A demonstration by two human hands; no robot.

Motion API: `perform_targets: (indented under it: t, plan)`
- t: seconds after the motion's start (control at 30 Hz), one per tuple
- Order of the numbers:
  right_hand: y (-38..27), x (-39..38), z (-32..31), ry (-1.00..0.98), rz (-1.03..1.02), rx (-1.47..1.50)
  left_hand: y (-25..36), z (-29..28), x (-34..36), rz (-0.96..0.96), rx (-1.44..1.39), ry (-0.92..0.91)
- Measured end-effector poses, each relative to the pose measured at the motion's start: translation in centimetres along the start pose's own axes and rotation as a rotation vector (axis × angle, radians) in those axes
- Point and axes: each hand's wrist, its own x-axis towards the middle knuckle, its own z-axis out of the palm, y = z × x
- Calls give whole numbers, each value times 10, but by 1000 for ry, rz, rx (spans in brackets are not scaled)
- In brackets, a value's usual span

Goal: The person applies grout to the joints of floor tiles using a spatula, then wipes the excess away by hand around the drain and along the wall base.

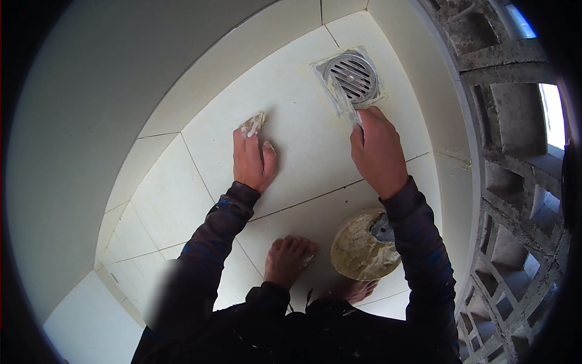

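Observation:
My right hand point(379, 148) is closed round the handle of a putty knife point(345, 104), its narrow blade smeared with pale paste. The blade reaches to the left edge of a round slotted metal floor drain point(353, 77); cream-coloured paste lies smeared around the drain's square frame. My left hand point(251, 159) hovers over or rests on the white floor tiles point(303, 145), I cannot tell which. Its fingers are stretched out, the thumb stands apart, and whitish paste coats the fingertips. Below my right wrist stands a round tub point(357, 265) of cream paste, with a dark grey piece point(382, 229) in it, partly behind my sleeve.
A tiled skirting point(200, 97) and a plain wall point(91, 121) curve along the left. On the right, a low tiled edge point(456, 182) runs below a wall of pierced concrete blocks point(515, 121). My bare feet point(290, 259) are close to the tub.

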Motion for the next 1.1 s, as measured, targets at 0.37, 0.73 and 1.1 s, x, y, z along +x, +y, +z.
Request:
perform_targets:
  t: [0.37, 0.73, 1.1]
  plan:
    - [-14, 18, 33, 121, -29, 78, -14, -14, -3, -9, -9, -2]
    - [-8, -20, -11, 24, 309, 448, 16, -17, -8, 24, -15, 7]
    - [-1, -14, 7, 32, 70, 195, 9, -7, -7, 28, 10, 30]
